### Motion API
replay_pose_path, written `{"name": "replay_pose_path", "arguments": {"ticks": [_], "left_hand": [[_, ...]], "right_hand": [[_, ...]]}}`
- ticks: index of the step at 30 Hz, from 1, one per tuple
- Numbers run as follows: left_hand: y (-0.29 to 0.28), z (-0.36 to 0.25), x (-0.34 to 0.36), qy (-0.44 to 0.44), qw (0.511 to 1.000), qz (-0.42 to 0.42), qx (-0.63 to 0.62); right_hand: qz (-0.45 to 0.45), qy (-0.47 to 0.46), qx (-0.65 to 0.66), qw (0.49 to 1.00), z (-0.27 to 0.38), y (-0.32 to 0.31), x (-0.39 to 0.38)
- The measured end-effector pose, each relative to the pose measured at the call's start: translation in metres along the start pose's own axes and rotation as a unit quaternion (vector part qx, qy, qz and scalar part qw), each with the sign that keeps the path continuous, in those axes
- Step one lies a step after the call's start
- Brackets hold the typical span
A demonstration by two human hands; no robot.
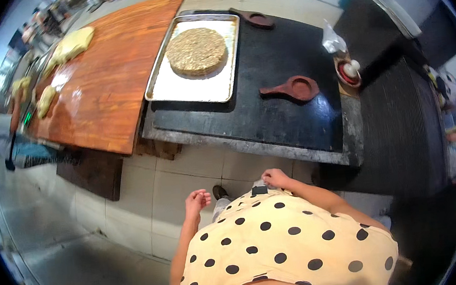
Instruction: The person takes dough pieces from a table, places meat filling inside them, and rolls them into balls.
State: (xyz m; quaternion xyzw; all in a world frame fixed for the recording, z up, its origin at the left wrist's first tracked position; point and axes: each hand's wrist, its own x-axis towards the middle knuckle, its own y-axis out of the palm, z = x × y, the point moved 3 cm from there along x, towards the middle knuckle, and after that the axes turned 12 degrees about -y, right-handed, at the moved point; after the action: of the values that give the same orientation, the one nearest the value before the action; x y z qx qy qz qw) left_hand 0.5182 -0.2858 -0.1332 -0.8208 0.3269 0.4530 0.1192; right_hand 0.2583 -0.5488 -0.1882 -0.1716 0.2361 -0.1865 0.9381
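The left hand (pixel 197 201), nearer the body than the tray (pixel 170 88), has its fingers partly open and loosely curled, appearing empty over the tiled floor (pixel 130 207). The right hand (pixel 276 178), also on the body side of the tray and to its right, is bent inward near the lower edge of the polka-dot top (pixel 304 248); whether its fingers pinch anything I cannot tell. The round brown slab (pixel 196 50) lies in the tray, well apart from both hands. Under the tray and to its right spreads a black worktop (pixel 280 52) with two paddle-shaped wooden holders (pixel 298 88); farther right stands a red bowl (pixel 348 80) with white rounded pieces in it. Left of the tray, a reddish wooden board (pixel 103 99) carries pale dough (pixel 73 46), and beyond it a co-worker (pixel 3 131) stands.
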Motion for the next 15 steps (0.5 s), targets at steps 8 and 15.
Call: {"name": "replay_pose_path", "arguments": {"ticks": [8, 15], "left_hand": [[0.027, -0.143, 0.082, 0.027, 0.993, 0.099, 0.058], [0.051, -0.17, 0.122, -0.031, 0.991, 0.105, 0.072]], "right_hand": [[-0.122, 0.024, 0.092, 0.988, 0.04, -0.021, 0.05], [-0.298, 0.075, 0.109, 0.945, 0.018, -0.09, 0.093]]}}
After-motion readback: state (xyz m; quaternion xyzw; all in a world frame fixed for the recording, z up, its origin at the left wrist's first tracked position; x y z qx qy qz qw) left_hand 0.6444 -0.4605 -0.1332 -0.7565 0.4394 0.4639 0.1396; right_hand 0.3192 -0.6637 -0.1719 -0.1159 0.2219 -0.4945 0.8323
